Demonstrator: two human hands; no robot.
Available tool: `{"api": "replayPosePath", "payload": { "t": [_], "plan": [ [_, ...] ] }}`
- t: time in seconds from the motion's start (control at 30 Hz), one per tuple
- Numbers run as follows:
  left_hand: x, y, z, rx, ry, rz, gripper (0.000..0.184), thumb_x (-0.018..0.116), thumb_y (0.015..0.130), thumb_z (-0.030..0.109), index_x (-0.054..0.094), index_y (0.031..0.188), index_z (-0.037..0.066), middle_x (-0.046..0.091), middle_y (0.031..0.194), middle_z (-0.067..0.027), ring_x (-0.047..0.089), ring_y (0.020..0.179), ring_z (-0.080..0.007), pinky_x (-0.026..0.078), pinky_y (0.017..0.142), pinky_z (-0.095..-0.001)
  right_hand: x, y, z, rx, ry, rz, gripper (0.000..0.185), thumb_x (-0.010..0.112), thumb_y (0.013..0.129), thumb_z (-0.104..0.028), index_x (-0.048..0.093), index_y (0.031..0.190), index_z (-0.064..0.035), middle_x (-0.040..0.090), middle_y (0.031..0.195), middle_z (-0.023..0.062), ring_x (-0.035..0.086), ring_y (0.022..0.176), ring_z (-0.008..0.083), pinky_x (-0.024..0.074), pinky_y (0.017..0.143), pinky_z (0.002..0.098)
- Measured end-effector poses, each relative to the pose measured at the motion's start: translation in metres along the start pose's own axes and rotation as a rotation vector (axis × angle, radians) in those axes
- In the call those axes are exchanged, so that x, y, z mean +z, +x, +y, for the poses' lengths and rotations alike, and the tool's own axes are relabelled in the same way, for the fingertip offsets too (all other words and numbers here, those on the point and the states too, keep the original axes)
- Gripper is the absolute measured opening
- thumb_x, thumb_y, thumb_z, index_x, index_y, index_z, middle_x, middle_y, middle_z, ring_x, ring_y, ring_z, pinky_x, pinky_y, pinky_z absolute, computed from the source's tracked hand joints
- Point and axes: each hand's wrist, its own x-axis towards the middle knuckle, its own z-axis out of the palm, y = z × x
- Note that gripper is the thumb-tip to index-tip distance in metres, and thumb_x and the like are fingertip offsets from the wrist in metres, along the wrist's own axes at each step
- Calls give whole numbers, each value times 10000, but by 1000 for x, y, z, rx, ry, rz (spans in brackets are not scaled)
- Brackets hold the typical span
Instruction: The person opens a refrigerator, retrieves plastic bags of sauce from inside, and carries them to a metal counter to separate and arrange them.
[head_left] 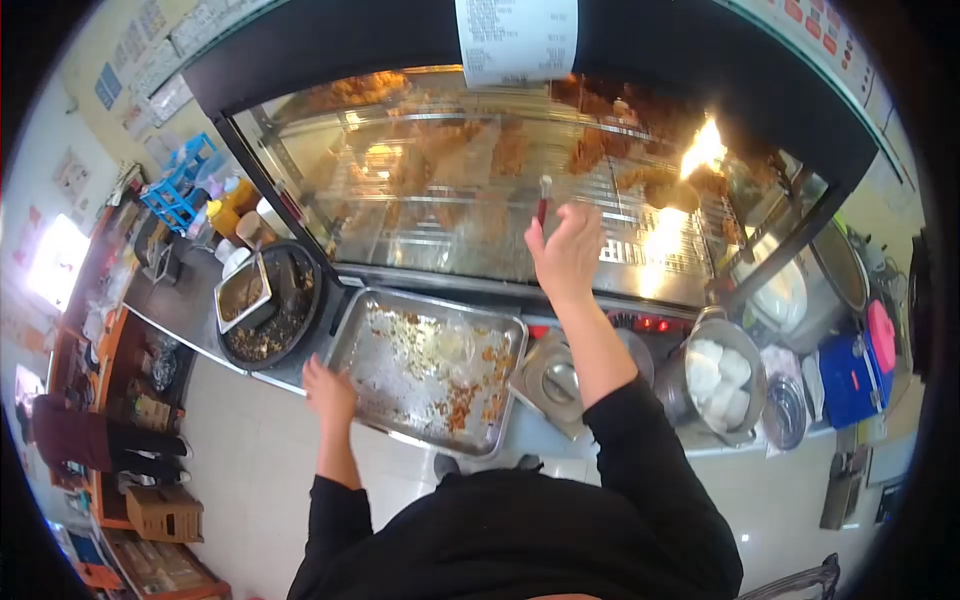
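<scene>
My right hand (568,252) reaches up to the glass front of a heated display case (430,270). Its fingers are curled, and a small dark-red handle (543,200) with a pale tip shows between thumb and forefinger; the far side of the grip is hidden. Behind the glass, browned fried pieces (430,150) lie on wire racks (690,235). My left hand (328,392) holds nothing, its fingers apart, just off the left edge of a metal tray (385,430). Crumbs and orange bits (460,405) are scattered over the tray's bottom.
Left of the tray, a black round pan (300,310) holds a small metal container (243,292). To the right stand a metal lid (560,382), a pot of white pieces (720,385) and a blue box (855,370). A person (75,435) stands far left.
</scene>
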Motion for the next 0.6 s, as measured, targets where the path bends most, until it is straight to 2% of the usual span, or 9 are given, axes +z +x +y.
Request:
{"api": "replayPosePath", "payload": {
  "t": [0.07, 0.17, 0.27, 0.37, 0.4, 0.5, 0.57, 0.6],
  "plan": [
    [20, 16, -30, -138, -45, -63, 568, 608, 827, 324, 416, 1285, 48, 453, 1272, -212, 481, 1127, -388, 434, 886, -451, 4, -4, 10, -45, -43, 37, 437, 697, 716, -207, 419, 1019, -57, 494, 1023, 157, 465, 970, 344, 356, 771, 469],
    [18, 15, -70, -180, -170, -321, 469, 568, 856, 349, 509, 1170, 6, 572, 1080, -245, 559, 992, -398, 454, 831, -434, -25, -5, 21, -12, -113, 74, 404, 688, 727, -178, 422, 1002, -48, 489, 1012, 160, 465, 961, 348, 355, 764, 469],
    [20, 9, -64, -157, -279, -207, 447, 568, 855, 371, 553, 1083, -14, 612, 945, -253, 579, 936, -398, 455, 795, -451, -44, -8, 43, 65, -167, 123, 351, 653, 757, -140, 424, 1002, -34, 481, 1018, 172, 468, 951, 351, 362, 767, 467],
    [39, 20, -78, -246, -382, -296, 419, 593, 843, 351, 563, 1037, -20, 612, 940, -254, 596, 869, -404, 471, 750, -447, -74, -13, 48, 185, -271, 108, 323, 621, 781, -100, 417, 1017, -17, 478, 1018, 175, 464, 946, 360, 373, 772, 440],
    [22, 18, -68, -226, -435, -326, 343, 599, 840, 272, 571, 992, -34, 615, 850, -250, 619, 741, -376, 495, 646, -429, -83, -19, 44, 230, -205, 120, 246, 586, 806, -89, 465, 1010, -22, 530, 967, 155, 506, 907, 351, 403, 757, 422],
    [15, 22, -76, -58, -563, -375, 281, 589, 832, 189, 554, 1010, -25, 603, 833, -212, 615, 631, -299, 523, 557, -395, -114, -58, -6, 387, 34, -389, 138, 560, 824, -126, 549, 940, -53, 593, 861, 136, 569, 836, 339, 441, 729, 416],
    [15, 29, -81, -148, -744, -566, 329, 560, 845, 163, 491, 1118, -7, 587, 917, -187, 622, 735, -267, 549, 566, -379, -124, -116, -31, 405, -4, -677, 202, 509, 872, -225, 599, 842, -46, 609, 745, 133, 603, 700, 304, 456, 666, 439],
    [15, 30, -85, -197, -823, -668, 363, 546, 852, 151, 459, 1172, 2, 579, 959, -174, 625, 788, -251, 562, 571, -371, -127, -142, -38, 481, -99, -787, 241, 491, 881, -256, 605, 841, -47, 614, 746, 138, 606, 715, 307, 457, 674, 438]
  ]
}}
